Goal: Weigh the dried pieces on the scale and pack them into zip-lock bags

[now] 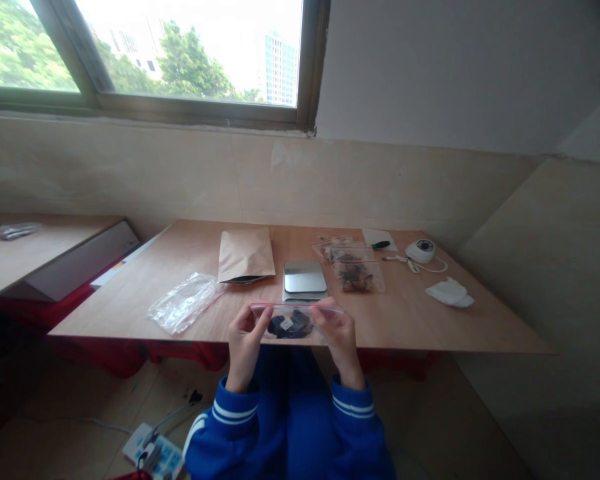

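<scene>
A clear zip bag with a red seal line and dark contents hangs at the table's front edge. My left hand pinches its top left corner, thumb up along the seal. On the other side my right hand grips the top right part of the same bag. Just beyond the bag sits a small kitchen scale with a shiny square platform, its front partly hidden by the bag. What the dark contents are I cannot make out; a small white piece shows among them.
A brown paper pouch lies behind left, beside empty-looking clear bags. Filled zip bags lie right of the scale. Farther right are a green-and-black handled tool, a white round device with a cable and crumpled white tissue.
</scene>
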The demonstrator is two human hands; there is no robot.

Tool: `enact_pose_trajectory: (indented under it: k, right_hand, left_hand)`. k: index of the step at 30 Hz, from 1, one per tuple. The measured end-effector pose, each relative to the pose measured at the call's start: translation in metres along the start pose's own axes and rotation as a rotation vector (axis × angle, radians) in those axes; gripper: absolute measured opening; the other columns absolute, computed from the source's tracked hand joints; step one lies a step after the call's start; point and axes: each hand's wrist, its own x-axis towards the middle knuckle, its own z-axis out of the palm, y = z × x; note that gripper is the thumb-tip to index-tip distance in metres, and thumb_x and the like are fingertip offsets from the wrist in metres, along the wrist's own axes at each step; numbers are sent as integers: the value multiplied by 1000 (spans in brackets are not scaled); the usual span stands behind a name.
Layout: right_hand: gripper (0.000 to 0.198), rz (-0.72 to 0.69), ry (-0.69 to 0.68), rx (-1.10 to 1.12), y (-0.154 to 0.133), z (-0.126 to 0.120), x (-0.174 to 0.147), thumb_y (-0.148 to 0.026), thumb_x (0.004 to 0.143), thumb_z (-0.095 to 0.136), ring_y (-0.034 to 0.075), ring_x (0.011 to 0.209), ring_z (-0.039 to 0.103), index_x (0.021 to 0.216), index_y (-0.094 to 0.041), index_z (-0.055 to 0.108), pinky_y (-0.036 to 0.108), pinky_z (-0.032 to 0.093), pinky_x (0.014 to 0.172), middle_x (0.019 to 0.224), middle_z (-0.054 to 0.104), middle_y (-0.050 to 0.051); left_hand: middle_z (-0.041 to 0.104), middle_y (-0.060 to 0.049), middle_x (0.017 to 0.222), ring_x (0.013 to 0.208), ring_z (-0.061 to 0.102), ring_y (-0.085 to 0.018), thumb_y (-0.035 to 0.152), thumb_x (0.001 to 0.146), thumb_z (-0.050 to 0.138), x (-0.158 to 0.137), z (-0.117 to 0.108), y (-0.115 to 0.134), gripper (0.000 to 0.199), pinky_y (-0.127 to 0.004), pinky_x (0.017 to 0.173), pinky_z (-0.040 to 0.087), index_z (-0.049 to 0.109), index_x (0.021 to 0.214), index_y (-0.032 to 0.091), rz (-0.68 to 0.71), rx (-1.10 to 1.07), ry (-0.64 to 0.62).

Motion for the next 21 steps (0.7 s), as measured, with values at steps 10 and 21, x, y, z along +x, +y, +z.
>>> enact_pose_trajectory:
  k: [10,21]
  right_hand:
    - [16,-43,78,-77,-7,-2,0,-33,80,67,16,71,60,73,-20,64,28,51,68,73,62,0]
    - [24,157,-37,92,3,-1,1,-39,77,70,16,78,66,93,-21,66,28,54,73,86,69,2]
  left_hand:
    - [70,-2,76,73,65,-17,37,75,71,-4,13,-6,23,-27,69,51,67,83,16,-22,-56,85]
    - [70,-4,79,76,65,-17,36,75,72,0,9,-11,24,-29,73,51,67,86,15,-104,-100,-76]
